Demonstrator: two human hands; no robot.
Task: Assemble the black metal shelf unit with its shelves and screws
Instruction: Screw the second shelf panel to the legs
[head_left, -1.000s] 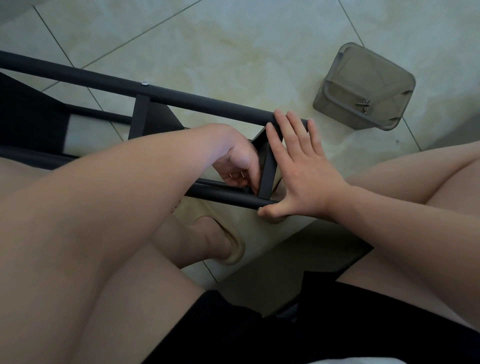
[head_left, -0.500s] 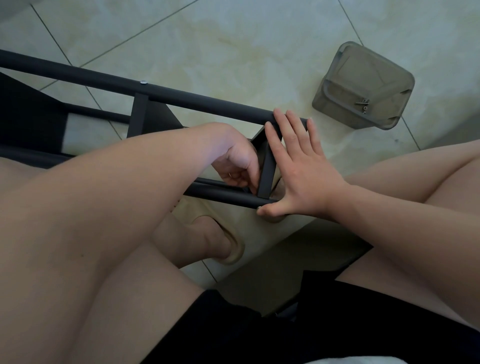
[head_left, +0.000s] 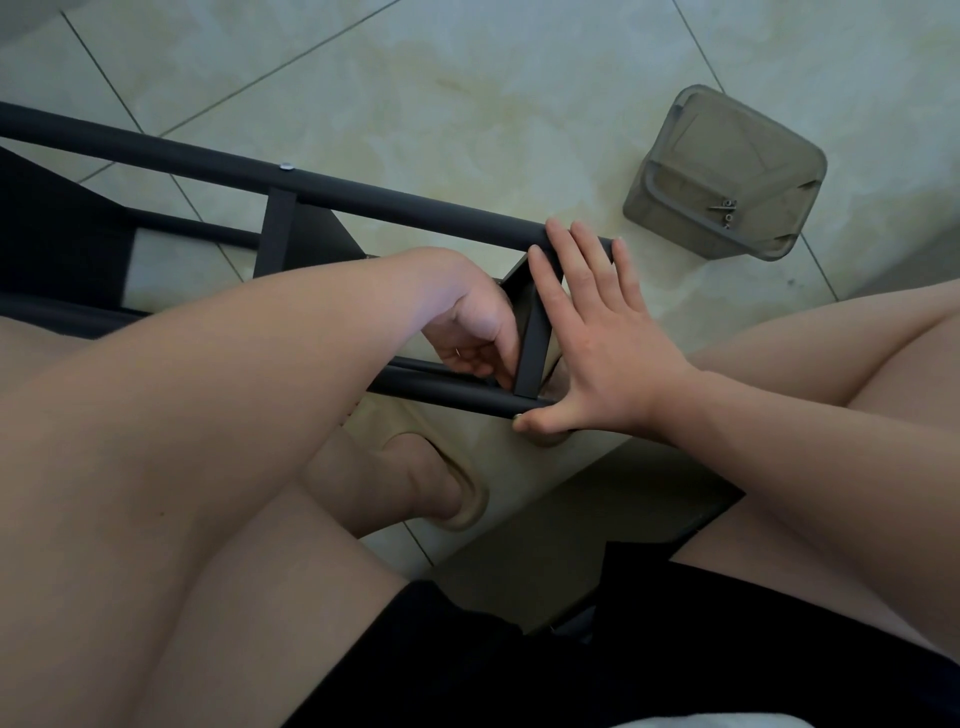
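Head view, looking down past bare knees onto a tiled floor (head_left: 467, 78). Black metal shelf unit (head_left: 363, 193) lying on its side there, stretching from the left edge to the middle, a screw head (head_left: 285, 167) showing on the far tube.

Right hand (head_left: 597, 343) laid flat against the unit's near end, fingers (head_left: 576, 265) straight and slightly spread, tips resting on the far tube. Thumb (head_left: 537, 423) stretched wide and pressing the end of the near tube (head_left: 441, 391).

End shelf (head_left: 535, 338) edge-on just left of that palm, standing between the two tubes. Left hand (head_left: 472, 322) on the other side of that shelf, fingers curled tight, tips touching its inner face just above the near tube. Cannot tell of anything pinched there: hidden by knuckles and shelf edge. Shelf edge thus sandwiched between curled left fingers and flat right palm.

Grey plastic tub (head_left: 727, 171) well apart to the right on the floor, a few screws (head_left: 724, 213) inside. Beige slipper (head_left: 467, 506) on a foot below the near tube.
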